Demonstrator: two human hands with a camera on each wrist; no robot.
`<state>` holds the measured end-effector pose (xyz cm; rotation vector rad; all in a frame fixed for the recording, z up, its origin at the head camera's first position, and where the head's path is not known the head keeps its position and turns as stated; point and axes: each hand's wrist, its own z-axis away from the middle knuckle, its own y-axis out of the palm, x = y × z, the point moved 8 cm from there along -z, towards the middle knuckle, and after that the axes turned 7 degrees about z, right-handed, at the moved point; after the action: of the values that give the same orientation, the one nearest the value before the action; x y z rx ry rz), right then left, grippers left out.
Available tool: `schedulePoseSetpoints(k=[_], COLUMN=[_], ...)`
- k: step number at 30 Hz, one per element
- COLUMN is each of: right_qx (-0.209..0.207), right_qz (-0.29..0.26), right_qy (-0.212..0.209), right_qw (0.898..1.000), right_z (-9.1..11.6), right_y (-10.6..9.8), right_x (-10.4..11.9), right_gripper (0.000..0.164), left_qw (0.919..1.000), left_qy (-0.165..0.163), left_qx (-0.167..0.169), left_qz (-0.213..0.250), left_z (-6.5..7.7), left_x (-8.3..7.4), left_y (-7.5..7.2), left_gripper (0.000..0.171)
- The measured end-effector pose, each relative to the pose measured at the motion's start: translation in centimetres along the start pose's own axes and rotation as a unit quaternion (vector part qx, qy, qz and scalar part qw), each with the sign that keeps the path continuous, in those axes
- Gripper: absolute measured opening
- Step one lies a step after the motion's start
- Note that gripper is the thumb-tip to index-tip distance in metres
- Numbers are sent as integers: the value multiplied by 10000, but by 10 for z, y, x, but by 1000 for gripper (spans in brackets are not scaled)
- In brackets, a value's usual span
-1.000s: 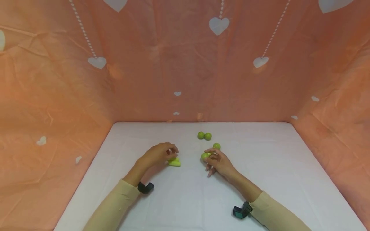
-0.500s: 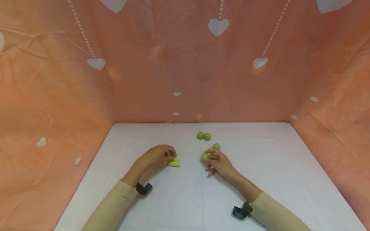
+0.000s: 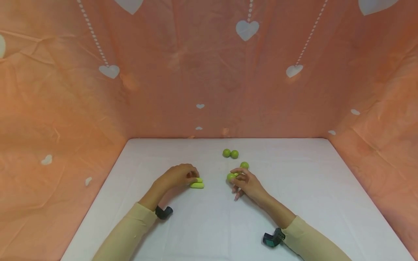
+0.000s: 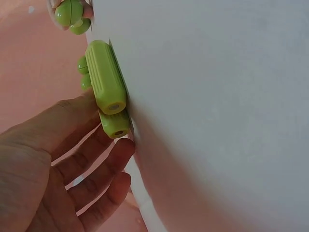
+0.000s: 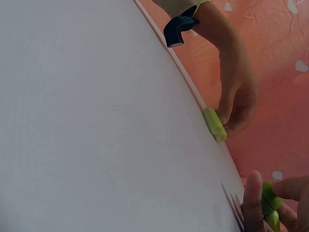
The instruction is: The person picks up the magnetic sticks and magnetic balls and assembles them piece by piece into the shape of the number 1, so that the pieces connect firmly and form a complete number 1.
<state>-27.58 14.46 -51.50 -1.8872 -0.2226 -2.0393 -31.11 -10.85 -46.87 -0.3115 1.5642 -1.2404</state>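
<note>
"What shifted?"
"The left fingers (image 3: 195, 171) dropped slightly and drew back towards the wrist."
"And the rear bar (image 3: 199, 179)?"
"It swung round. A second earlier it slanted against the front bar (image 3: 197, 185), the pair looking like a wedge."
"Then?"
"Half a second later they had lined up, and now they lay parallel."

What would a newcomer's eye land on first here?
Probably the bright green: two rods side by side at the left hand, and a ball pinched in the right hand. Two other balls sit close together farther back on the white table. Behind, white hearts dot the orange backdrop.
</note>
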Motion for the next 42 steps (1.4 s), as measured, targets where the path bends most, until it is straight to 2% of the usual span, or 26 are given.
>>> schedulePoseSetpoints(k=[18,26,36,42], right_qx=[7,-11,-63,-62], right_qz=[-29,-21,4,-39], right_qy=[-25,64,56,96], right_qw=[10000,10000,10000,9999], right_z=[0,0,-1,-2], right_y=[-1,-1,-2,-2], right_x=[0,0,0,-2], right_gripper=[46,46,45,44], left_qw=[9997,9983,9933,9909], left_qy=[209,479,737,676], left_qx=[-42,-23,56,161], left_qz=[-84,345,883,1149], left_z=[-10,-13,-20,-23], left_x=[-11,-25,-33,-37], left_y=[1,3,14,23], left_gripper=[9,10,12,16])
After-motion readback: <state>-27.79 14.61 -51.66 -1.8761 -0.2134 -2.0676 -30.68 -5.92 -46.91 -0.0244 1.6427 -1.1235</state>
